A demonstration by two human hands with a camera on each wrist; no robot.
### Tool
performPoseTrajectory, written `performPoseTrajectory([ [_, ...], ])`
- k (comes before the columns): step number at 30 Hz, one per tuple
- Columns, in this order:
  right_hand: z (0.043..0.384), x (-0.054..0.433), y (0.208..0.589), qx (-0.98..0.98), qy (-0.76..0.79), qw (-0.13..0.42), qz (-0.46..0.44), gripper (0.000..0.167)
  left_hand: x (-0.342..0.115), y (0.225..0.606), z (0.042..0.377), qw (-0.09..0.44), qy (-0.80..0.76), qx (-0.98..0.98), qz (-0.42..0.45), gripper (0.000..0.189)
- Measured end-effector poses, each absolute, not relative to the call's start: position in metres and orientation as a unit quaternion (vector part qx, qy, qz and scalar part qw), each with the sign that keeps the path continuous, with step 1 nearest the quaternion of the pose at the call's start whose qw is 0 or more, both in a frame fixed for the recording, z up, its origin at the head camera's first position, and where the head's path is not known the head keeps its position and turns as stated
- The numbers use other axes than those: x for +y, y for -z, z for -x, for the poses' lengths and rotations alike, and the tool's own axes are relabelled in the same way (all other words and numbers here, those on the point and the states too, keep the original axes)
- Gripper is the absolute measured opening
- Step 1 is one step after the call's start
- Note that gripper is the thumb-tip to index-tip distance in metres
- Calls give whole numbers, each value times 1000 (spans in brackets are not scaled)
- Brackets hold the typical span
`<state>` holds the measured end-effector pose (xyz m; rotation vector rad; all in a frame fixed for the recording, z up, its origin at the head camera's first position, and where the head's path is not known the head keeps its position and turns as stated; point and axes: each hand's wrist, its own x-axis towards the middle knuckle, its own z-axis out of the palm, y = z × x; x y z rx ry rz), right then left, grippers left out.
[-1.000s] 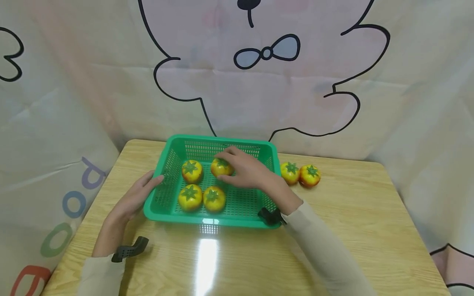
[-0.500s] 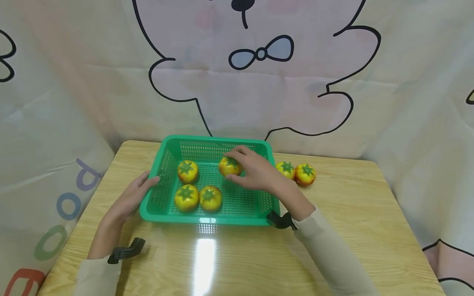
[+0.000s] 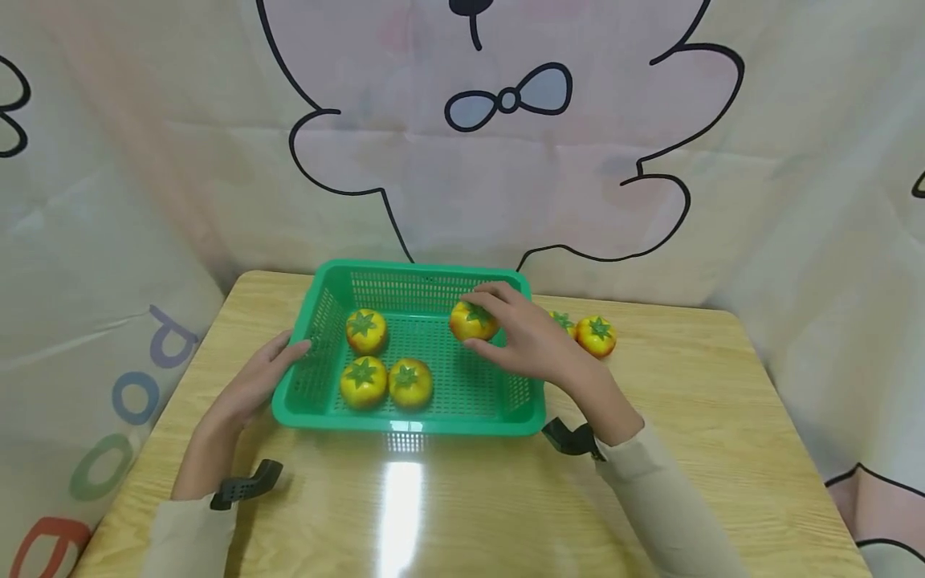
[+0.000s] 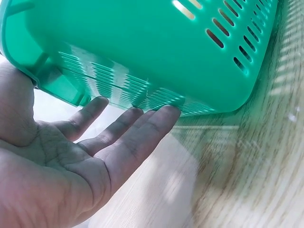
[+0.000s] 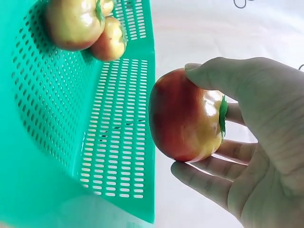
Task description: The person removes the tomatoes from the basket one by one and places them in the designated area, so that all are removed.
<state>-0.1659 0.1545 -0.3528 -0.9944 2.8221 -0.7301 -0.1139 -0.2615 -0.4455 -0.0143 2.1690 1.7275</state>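
My right hand pinches a yellow-and-red tomato with a green star-shaped leaf top, thumb on one side and fingertips on the other. In the head view it overlaps the right part of the green plastic basket; the right wrist view shows the held tomato up by the basket's rim. Three similar tomatoes lie in the basket's left half, one tomato behind the front two. My left hand holds the basket's left side, thumb over the rim, fingertips against the outer wall.
On the wooden table, just right of the basket, sit two more tomatoes; the right one shows fully, the other is partly behind my right hand. A printed cloth hangs behind the table's back edge.
My right hand has carried the tomato from beside the others toward the basket's right side. My left hand stays on the basket's left side, and the other tomatoes keep their places.
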Motion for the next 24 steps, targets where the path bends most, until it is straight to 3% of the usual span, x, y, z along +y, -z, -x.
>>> performPoseTrajectory([
  [24, 164, 196, 356, 925, 243, 7, 292, 66, -263, 447, 115, 183, -612, 770, -6, 75],
])
